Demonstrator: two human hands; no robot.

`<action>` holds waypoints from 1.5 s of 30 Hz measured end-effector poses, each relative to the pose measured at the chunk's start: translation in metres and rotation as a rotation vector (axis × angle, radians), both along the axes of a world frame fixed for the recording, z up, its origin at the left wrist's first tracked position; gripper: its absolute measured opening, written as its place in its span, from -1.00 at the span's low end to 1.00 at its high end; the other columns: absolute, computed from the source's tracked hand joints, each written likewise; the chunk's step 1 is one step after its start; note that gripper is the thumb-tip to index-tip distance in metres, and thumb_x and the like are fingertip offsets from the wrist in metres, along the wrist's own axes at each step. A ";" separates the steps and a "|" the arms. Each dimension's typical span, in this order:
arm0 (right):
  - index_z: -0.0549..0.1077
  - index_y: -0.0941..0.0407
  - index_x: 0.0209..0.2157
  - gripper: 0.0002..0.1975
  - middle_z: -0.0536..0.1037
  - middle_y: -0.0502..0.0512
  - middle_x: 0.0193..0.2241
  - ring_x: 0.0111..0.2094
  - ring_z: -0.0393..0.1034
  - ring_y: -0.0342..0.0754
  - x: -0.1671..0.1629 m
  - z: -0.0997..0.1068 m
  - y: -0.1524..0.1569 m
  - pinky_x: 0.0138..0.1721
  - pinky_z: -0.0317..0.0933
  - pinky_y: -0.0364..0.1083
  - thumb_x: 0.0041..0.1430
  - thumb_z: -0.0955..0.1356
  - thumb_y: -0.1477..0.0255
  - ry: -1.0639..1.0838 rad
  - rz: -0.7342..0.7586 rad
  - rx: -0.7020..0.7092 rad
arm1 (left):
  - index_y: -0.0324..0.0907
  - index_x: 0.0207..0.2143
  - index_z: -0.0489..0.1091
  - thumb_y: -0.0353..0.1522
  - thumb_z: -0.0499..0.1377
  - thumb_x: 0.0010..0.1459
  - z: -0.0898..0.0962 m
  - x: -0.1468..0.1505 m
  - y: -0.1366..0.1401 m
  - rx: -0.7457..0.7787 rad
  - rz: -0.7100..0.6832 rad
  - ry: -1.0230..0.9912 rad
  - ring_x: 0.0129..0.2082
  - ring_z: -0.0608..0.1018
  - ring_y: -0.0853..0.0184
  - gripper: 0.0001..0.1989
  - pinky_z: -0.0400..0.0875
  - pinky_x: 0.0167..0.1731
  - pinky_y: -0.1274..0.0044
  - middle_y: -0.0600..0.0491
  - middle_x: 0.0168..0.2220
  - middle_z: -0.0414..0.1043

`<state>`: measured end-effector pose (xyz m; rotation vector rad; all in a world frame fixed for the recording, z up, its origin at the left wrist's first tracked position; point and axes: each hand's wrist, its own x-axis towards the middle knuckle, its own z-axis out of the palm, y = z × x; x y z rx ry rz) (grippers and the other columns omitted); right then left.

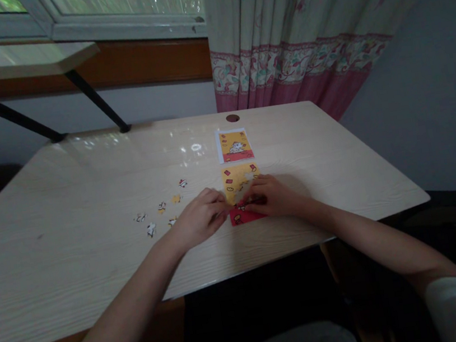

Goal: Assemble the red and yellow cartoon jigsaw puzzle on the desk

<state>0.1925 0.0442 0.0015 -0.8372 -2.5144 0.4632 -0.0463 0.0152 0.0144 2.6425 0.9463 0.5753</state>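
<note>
A partly assembled jigsaw puzzle [232, 177] lies on the table, yellow at the top and red along the bottom, with a gap in its middle. My left hand [206, 213] is at its left edge, thumb and forefinger pinched on a small puzzle piece [230, 207], mostly hidden by the fingertips. From the other side, my right hand [271, 194] rests over the puzzle's right part. Its thumb and fingers are bent but apart, touching the surface and covering some of the picture. Several loose puzzle pieces [162, 207] are scattered left of my left hand.
Just beyond the puzzle lies a reference picture card [236, 146] showing a white animal on yellow and red. The pale wooden table [91, 224] has a round cable hole [232, 118] at its back edge. A raised shelf [21, 59] stands back left, a curtain [276, 34] behind.
</note>
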 end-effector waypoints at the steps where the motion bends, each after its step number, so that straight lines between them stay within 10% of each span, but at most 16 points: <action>1: 0.53 0.09 -0.34 -0.84 0.54 0.04 -0.39 -0.28 0.37 -0.09 0.000 0.001 0.000 -0.18 0.15 -0.10 0.11 0.38 0.31 -0.001 -0.005 -0.003 | -0.22 -0.29 0.48 -0.46 0.03 0.15 0.000 0.000 0.000 0.002 -0.001 0.002 -0.25 0.38 0.27 -0.78 0.35 -0.24 0.42 -0.05 -0.29 0.36; 45: 0.54 0.11 -0.33 -0.86 0.53 0.06 -0.40 -0.30 0.36 -0.09 -0.005 0.002 -0.002 -0.20 0.18 -0.09 0.08 0.40 0.35 -0.023 -0.009 0.020 | -0.17 -0.25 0.48 -0.49 0.02 0.14 0.001 0.003 -0.006 0.067 -0.047 0.073 -0.26 0.34 0.25 -0.74 0.31 -0.28 0.43 -0.06 -0.27 0.32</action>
